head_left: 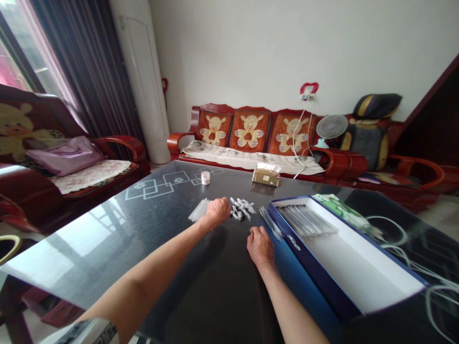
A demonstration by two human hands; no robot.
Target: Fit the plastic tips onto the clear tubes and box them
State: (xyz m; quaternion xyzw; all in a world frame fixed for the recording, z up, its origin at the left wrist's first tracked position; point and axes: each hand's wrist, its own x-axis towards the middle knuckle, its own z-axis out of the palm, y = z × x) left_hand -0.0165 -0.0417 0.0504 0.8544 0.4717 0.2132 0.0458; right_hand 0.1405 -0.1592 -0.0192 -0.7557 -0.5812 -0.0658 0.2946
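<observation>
My left hand [218, 211] reaches over the dark tabletop with its fingers pinched together, between a bundle of pale slim tubes [199, 210] and a pile of small white and black pieces [243, 208] that look like pen caps. What those fingers hold, if anything, is too small to make out. Closer to me, my right hand [261, 246] is curled closed, and its fingertips are hidden. Just beyond it lie several thin rods [270, 223] like pen refills, beside a long blue box [315, 267]. Inside the box's far end is a row of grey, pen-like sticks [310, 220].
A small white round container [205, 178] and a tissue pack [266, 176] stand towards the table's far side. Right of the box are a green and white packet [344, 212] and white cables [405, 258]. Wooden sofas [175, 141] stand beyond the table [165, 248].
</observation>
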